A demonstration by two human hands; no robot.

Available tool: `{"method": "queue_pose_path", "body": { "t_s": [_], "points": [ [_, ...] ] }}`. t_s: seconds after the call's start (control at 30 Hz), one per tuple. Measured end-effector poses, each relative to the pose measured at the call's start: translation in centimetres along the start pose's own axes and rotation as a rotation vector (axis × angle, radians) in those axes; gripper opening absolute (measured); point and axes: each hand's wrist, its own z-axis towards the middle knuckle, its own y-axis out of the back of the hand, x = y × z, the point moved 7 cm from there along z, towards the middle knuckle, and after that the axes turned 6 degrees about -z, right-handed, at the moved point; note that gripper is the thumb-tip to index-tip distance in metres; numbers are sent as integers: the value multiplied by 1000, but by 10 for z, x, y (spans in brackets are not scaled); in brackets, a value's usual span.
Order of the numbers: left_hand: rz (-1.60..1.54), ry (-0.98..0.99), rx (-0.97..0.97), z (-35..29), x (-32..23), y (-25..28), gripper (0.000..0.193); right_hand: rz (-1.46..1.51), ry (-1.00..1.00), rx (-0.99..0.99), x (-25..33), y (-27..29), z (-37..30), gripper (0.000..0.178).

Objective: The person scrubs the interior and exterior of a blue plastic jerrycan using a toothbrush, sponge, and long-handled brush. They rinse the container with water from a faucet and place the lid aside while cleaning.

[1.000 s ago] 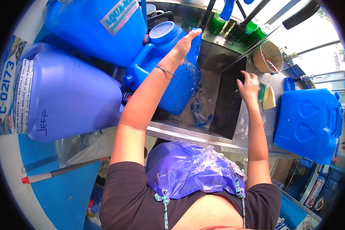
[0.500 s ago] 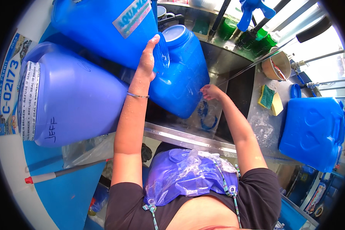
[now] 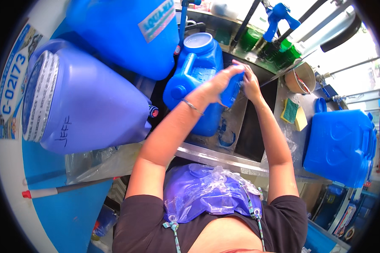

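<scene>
At the far left a printed sign (image 3: 13, 82) hangs beside a large violet container (image 3: 90, 101), which lies tilted with a pale band round its left end. Below it on the near side is a grey and white pole (image 3: 71, 189) with a red tip. Farther back and to the right leans a big blue container (image 3: 118, 36) with a label. Next comes a blue jug (image 3: 207, 75) in the metal sink (image 3: 250, 130), its round mouth toward the far side and its handle and side cap toward the left. The left hand (image 3: 222, 83) grasps a wet blue piece (image 3: 232, 91) over the jug's right side; the right hand (image 3: 251, 84) is against the piece's right edge, but I cannot tell whether it grips. A blue loop (image 3: 227, 138) lies on the sink floor, nearer than the piece. Green bottles (image 3: 250, 40) stand at the sink's far side. On the counter (image 3: 278, 139) to the right are a beige bucket (image 3: 297, 82), a green-and-yellow sponge (image 3: 289, 111) touching a pale yellow sponge (image 3: 300, 120), and, rightmost, another blue jug (image 3: 338, 145)
</scene>
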Motion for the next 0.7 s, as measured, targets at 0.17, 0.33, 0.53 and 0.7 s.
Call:
{"method": "queue_pose_path", "body": {
  "t_s": [0.17,0.33,0.53,0.7],
  "points": [
    [58,-88,-6,4,-16,15,49,208,-369,155,-14,6,-30,37],
    [287,-259,-65,7,-23,20,61,867,-456,287,13,-3,-38,52],
    [1342,-1094,-782,-38,-72,32,30,218,-478,62,-10,30,-21,38],
    [1721,-427,-1057,-32,-87,113,32,-742,-306,-204,-18,129,-43,34]
  ]
}}
